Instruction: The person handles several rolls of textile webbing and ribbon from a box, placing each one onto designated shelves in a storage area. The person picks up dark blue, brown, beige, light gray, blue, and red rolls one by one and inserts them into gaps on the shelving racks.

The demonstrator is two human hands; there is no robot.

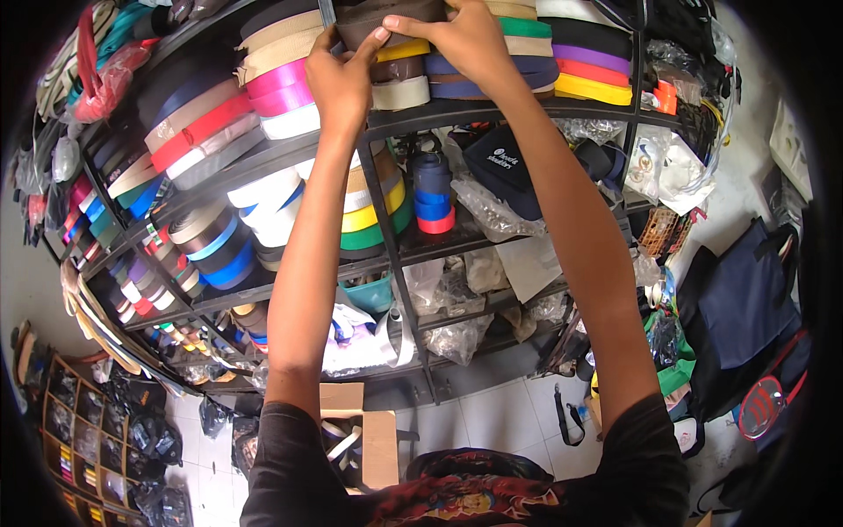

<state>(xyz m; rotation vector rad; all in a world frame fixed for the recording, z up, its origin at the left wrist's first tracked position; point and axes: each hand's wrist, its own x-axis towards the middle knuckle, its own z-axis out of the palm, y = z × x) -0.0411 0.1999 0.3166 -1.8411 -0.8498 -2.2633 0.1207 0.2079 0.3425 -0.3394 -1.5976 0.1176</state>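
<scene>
High on the shelf, a dark brown roll of webbing [356, 28] lies on top of a stack. My left hand [342, 83] grips its left side, thumb pressed on the front edge. My right hand [461, 42] holds it from the right, and its thumb nearly meets the left one. The far fingers of my right hand run out of the top of the picture. Beneath sit a yellow roll [404, 50], a brown roll [398, 70] and a cream roll [399, 94]. A shiny pink roll [285, 99] is left of my left hand.
A black metal rack [395, 255] carries many coloured rolls. Below my arms are a black cap [502, 171], a stack of blue and red rolls [433, 198] and plastic bags [457, 338]. A cardboard box [379, 448] stands on the tiled floor. Bags [738, 307] fill the right side.
</scene>
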